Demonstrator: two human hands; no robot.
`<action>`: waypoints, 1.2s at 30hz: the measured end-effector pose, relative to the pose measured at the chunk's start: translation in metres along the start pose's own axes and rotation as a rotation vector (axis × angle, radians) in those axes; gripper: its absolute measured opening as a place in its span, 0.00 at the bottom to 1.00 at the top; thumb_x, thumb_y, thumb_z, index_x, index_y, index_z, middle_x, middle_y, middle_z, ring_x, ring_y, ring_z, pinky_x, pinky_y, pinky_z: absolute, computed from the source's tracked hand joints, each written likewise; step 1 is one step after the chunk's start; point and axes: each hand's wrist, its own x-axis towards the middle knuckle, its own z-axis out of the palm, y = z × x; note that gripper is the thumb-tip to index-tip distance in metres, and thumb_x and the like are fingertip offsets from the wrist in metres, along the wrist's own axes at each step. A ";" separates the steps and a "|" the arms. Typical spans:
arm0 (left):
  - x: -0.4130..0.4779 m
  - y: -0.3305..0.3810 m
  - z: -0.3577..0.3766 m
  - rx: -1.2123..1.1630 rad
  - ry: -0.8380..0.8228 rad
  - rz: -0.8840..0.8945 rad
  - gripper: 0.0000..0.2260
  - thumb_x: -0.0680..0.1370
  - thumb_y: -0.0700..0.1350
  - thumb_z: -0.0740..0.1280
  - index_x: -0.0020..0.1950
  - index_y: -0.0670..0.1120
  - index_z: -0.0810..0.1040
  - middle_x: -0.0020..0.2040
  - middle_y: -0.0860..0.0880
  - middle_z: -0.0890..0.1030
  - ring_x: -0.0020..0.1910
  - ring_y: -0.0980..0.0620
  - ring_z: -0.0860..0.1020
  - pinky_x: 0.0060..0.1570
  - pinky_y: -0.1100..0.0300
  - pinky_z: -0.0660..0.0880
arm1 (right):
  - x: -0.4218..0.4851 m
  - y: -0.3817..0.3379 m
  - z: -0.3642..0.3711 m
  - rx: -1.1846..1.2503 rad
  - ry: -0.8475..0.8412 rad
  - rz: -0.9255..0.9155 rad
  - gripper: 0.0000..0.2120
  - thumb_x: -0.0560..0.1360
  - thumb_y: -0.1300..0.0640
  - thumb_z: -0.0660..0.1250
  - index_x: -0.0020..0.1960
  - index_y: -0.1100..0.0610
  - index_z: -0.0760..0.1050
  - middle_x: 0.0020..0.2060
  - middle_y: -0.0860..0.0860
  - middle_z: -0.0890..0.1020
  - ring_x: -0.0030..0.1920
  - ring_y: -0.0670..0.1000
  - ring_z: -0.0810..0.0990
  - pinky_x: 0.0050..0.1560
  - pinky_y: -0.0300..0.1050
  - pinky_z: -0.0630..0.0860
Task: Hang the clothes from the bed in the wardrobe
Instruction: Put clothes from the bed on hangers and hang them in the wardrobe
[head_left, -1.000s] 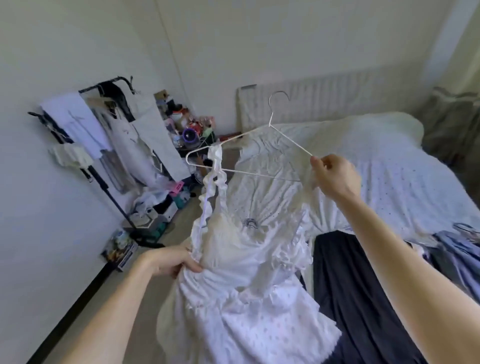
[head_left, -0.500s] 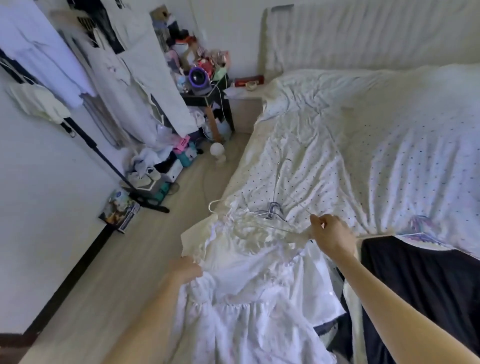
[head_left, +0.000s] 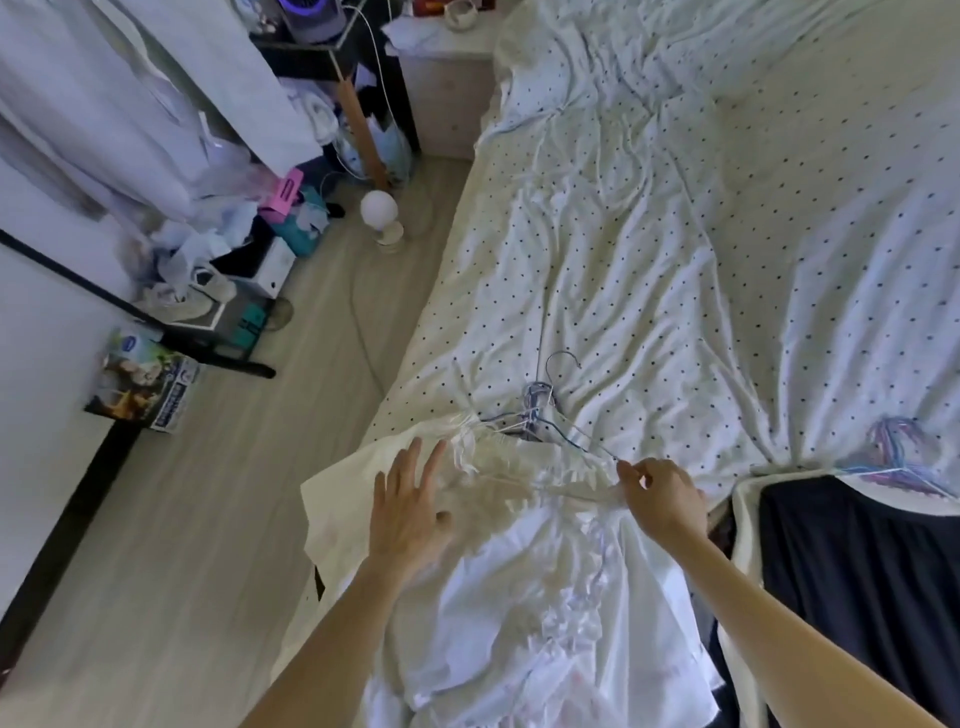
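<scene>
- White dress (head_left: 519, 597), lower centre on the bed (head_left: 675, 234), not yet hung — right hand (head_left: 662, 499) pinches its strap.
- Left hand (head_left: 410, 514) flat, fingers spread.
- Dark garment (head_left: 857, 571), lower right, waits.

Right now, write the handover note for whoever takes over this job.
Left grip: fingers spread flat on the white dress, which lies on the bed.
Right grip: pinches the hanger at the dress's shoulder.
Done: hanger lies at the dress's top; whether the straps are on it I cannot tell.
Left: hang it on the clothes rail, then the dark garment beside it.
</scene>
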 end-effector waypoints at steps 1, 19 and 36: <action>0.014 0.008 0.006 -0.010 0.025 0.053 0.38 0.78 0.53 0.59 0.80 0.59 0.38 0.81 0.51 0.37 0.80 0.46 0.41 0.78 0.46 0.42 | 0.012 0.000 0.007 -0.022 -0.022 0.007 0.18 0.81 0.41 0.57 0.52 0.52 0.80 0.52 0.52 0.79 0.54 0.57 0.76 0.55 0.51 0.70; 0.069 0.022 0.081 0.123 -0.241 -0.084 0.28 0.82 0.64 0.44 0.80 0.61 0.37 0.79 0.53 0.32 0.79 0.47 0.34 0.77 0.40 0.38 | -0.030 0.068 0.053 0.019 -0.132 -0.169 0.36 0.76 0.30 0.44 0.79 0.46 0.58 0.79 0.46 0.57 0.80 0.50 0.53 0.77 0.57 0.58; -0.205 0.434 0.000 0.234 -0.094 0.720 0.28 0.82 0.56 0.57 0.81 0.53 0.56 0.81 0.48 0.55 0.79 0.48 0.53 0.76 0.44 0.52 | -0.358 0.334 -0.205 0.087 0.570 0.073 0.19 0.80 0.47 0.65 0.70 0.48 0.75 0.71 0.44 0.72 0.76 0.48 0.65 0.74 0.45 0.62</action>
